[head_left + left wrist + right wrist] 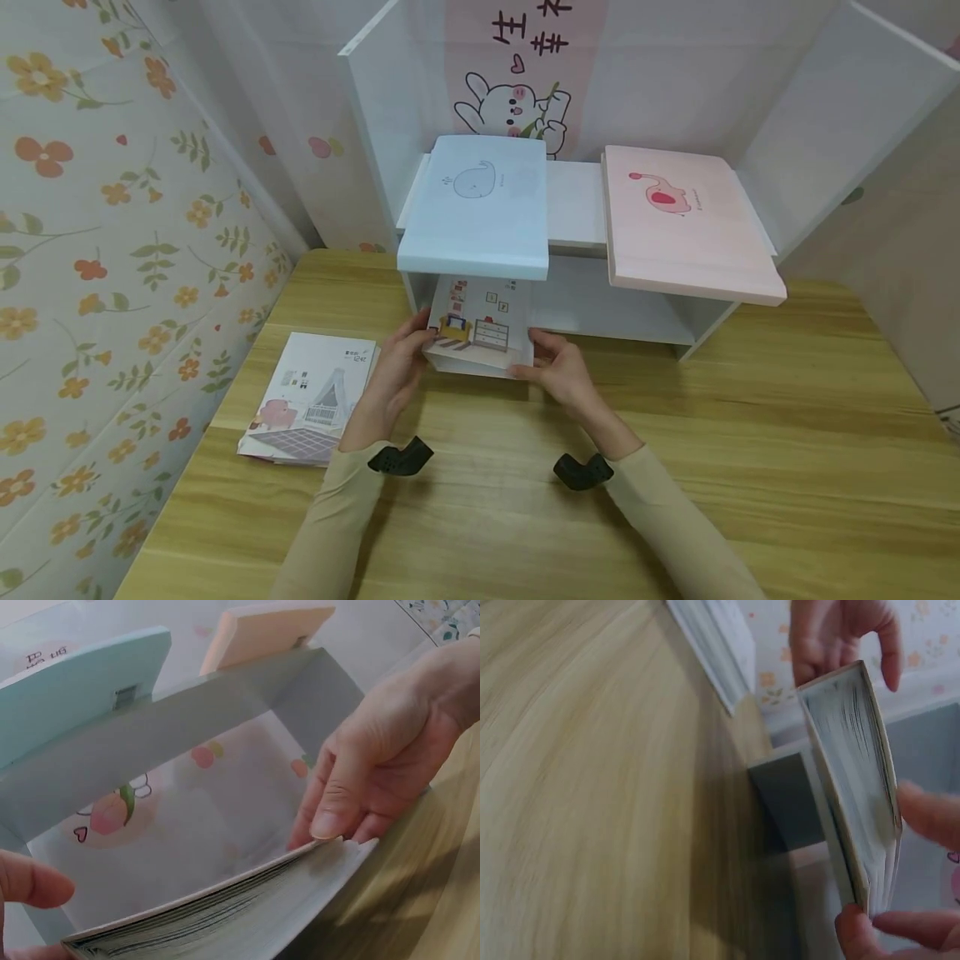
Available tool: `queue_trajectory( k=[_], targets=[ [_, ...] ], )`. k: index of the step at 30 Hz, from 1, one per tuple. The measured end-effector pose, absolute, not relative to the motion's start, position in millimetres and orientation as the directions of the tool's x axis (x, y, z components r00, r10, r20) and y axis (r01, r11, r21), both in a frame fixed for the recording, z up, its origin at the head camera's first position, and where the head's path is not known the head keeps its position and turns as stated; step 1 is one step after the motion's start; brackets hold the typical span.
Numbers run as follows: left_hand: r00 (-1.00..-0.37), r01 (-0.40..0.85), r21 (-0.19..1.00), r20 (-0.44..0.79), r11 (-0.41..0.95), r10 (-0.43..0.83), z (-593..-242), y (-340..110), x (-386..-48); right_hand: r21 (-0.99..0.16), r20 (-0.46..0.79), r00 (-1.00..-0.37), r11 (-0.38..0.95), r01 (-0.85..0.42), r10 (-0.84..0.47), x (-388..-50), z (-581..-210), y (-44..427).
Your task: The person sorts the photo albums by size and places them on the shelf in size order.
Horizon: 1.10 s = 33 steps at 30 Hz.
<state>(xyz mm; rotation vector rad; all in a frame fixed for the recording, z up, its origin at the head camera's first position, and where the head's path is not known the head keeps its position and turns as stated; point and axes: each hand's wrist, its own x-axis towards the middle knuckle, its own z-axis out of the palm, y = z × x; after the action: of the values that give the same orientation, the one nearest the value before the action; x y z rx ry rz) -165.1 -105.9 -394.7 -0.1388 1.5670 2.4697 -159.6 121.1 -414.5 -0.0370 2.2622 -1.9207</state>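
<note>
The hardcover book (pixel 476 337), its cover printed with a yellow armchair and a white chest of drawers, sits between both hands at the mouth of the white shelf unit's (pixel 611 296) lower compartment. Its far part is hidden beneath the overhanging blue whale book (pixel 472 225), so I cannot tell how far it reaches inside.

The left hand (pixel 397 367) holds the left edge, fingers curled under it; both wrist views show that thumb lifted off the cover. The right hand (pixel 558 367) has its grip clamped on the near right corner, thumb and fingers spread along the front and right edges.

The pink elephant book (pixel 686 221) lies on the unit's top right. On the desk (pixel 480 517), left of the left forearm, lies a tent-print book (pixel 318 400).
</note>
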Motion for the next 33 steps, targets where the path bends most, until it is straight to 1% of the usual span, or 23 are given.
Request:
queue_trajectory(
  k=[4,6,9,11,14,17,21,25,28,33],
  targets=[
    [-0.974,-0.216,0.877,-0.167,-0.428,0.15,-399,-107,-166,-0.969,-0.038,-0.984,0.247,-0.006,-0.174,-159,-419,121],
    [-0.976,-0.202,0.882,-0.145,-0.425,0.164,-403,-108,-167,-0.963,-0.01,-0.986,0.267,-0.035,-0.165,-160,-421,121],
    [-0.977,-0.174,0.907,-0.11,-0.383,0.184,-409,-111,-167,-0.957,0.018,-0.99,0.284,-0.057,-0.14,-161,-422,119],
    [-0.977,-0.135,0.937,-0.072,-0.323,0.201,-413,-113,-168,-0.951,0.031,-0.992,0.3,-0.068,-0.123,-161,-422,117],
    [-0.977,-0.024,0.986,0.012,-0.166,0.215,-418,-117,-171,-0.934,0.06,-0.994,0.345,-0.09,-0.095,-162,-421,115],
    [-0.967,0.08,0.996,0.086,-0.034,0.24,-422,-119,-175,-0.914,0.091,-0.994,0.39,-0.109,-0.064,-162,-420,113],
    [-0.957,0.121,0.993,0.119,-0.009,0.263,-425,-120,-178,-0.887,0.13,-0.991,0.443,-0.131,-0.033,-163,-420,113],
    [-0.966,0.14,0.99,0.139,-0.014,0.218,-427,-117,-179,-0.859,0.177,-0.984,0.485,-0.162,-0.015,-166,-419,113],
    [-0.977,0.141,0.99,0.142,-0.012,0.157,-427,-113,-180,-0.847,0.203,-0.979,0.5,-0.183,-0.014,-168,-419,114],
    [-0.991,0.128,0.991,0.126,0.049,0.037,-425,-108,-181,-0.814,0.249,-0.969,0.54,-0.214,-0.008,-170,-420,114]
  ],
)
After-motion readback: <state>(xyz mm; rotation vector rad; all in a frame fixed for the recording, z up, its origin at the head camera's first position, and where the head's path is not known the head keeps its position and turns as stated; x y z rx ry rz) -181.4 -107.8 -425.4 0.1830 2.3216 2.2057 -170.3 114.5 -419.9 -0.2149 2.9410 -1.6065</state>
